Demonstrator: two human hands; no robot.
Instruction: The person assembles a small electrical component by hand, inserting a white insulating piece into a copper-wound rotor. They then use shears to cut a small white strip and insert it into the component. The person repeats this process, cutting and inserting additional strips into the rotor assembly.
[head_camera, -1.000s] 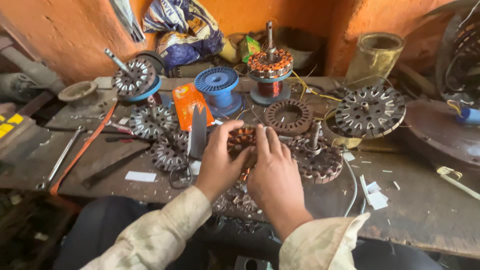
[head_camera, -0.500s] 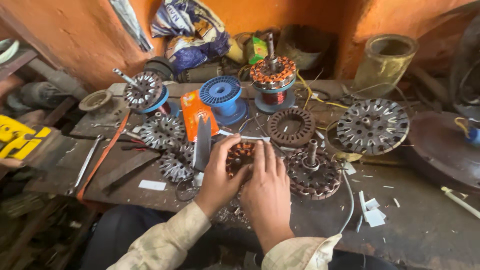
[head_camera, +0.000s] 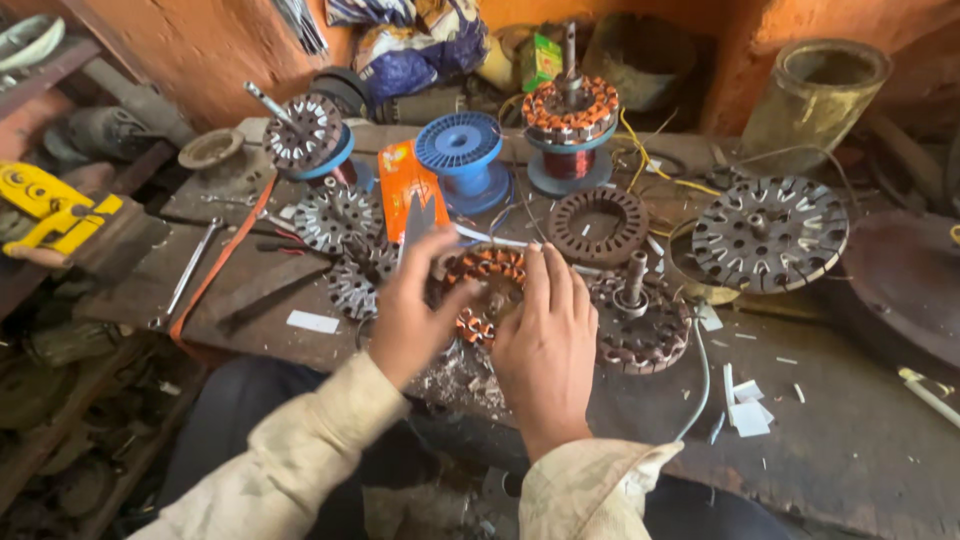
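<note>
A round stator with copper-coloured windings (head_camera: 487, 290) lies on the worn workbench (head_camera: 820, 430) in front of me. My left hand (head_camera: 415, 310) grips its left side, fingers curled over the rim. On its right side rests my right hand (head_camera: 545, 340), fingers laid flat across the windings and hiding part of them. Both wrists come from pale, stained sleeves at the bottom of the view.
Bare steel stators lie around: one on a shaft (head_camera: 640, 320) at the right, a large one (head_camera: 770, 235) far right, several at the left (head_camera: 335, 215). A blue spool (head_camera: 460, 150), a copper wire spool (head_camera: 570, 125), an orange packet (head_camera: 405, 185), a spanner (head_camera: 190, 270) and a tin can (head_camera: 815, 100) stand behind.
The view has shifted slightly, with the bench looking closer. Both hands stay on the wound stator; the left hand's fingers have shifted a little on the rim.
</note>
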